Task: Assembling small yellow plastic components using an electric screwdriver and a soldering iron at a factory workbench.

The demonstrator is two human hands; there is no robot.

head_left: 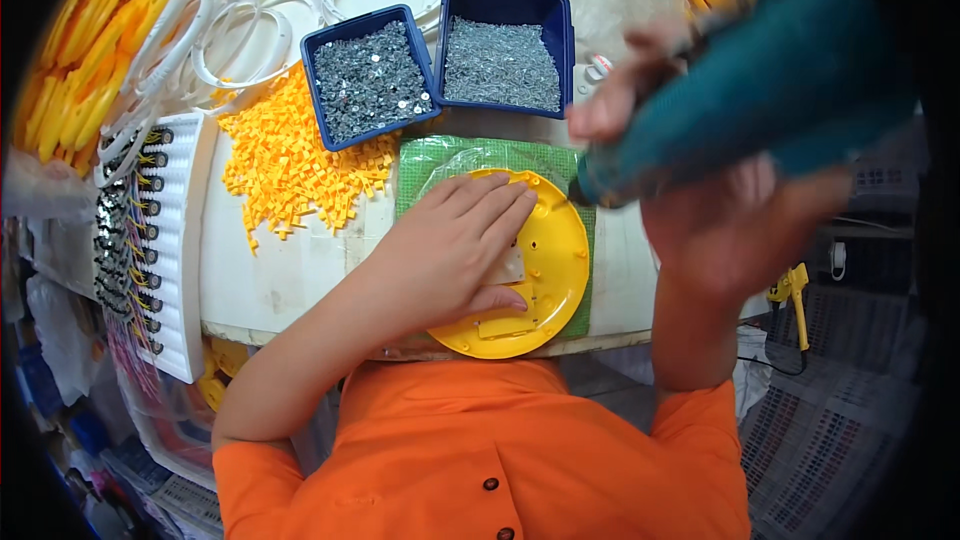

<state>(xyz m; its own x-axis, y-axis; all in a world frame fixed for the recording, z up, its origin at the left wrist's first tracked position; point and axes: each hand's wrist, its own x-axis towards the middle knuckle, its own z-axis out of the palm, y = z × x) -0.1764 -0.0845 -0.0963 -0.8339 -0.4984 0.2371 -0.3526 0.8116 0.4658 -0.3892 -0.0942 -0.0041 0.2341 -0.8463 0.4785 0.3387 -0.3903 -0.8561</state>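
Note:
A round yellow plastic shell [562,275] lies on a green mat [408,180] at the front of the table, with small posts and holes inside it. My left hand [455,230] rests flat across its left side, fingers stretched out, hiding part of it. Under the thumb shows a rectangular raised section. My right hand [705,240] is closed around a teal power screwdriver [730,105], smeared by motion. The tool's nose comes close to the shell's upper right rim; whether it touches, I cannot tell.
Two blue bins stand behind the mat: one with small metal parts [370,80], one with screws [500,60]. Left are a pile of small yellow pieces [290,150], white rings [240,35], yellow parts [95,50] and a white foam tray [180,270] with wired components.

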